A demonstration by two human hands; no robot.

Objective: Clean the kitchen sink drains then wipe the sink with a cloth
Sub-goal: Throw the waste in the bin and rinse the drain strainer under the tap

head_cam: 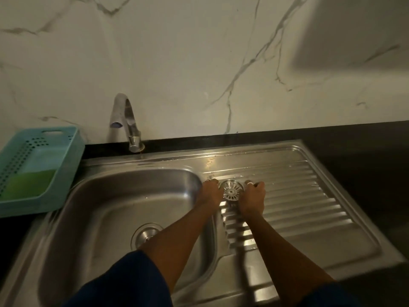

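Note:
A round steel drain strainer [232,190] with radial slots lies on the ribbed draining board [309,207] of the steel sink, close to the basin's right rim. My left hand [211,193] grips its left edge and my right hand [252,199] grips its right edge, fingers curled around it. In the basin [106,213] the drain opening [146,234] shows at the bottom, partly hidden by my left forearm. I see no cloth.
A curved chrome tap [126,120] stands behind the basin against the marble wall. A light blue perforated tray [66,156] with a green sponge [28,183] sits on the dark counter at the left. Dark counter [365,140] runs behind and right of the sink.

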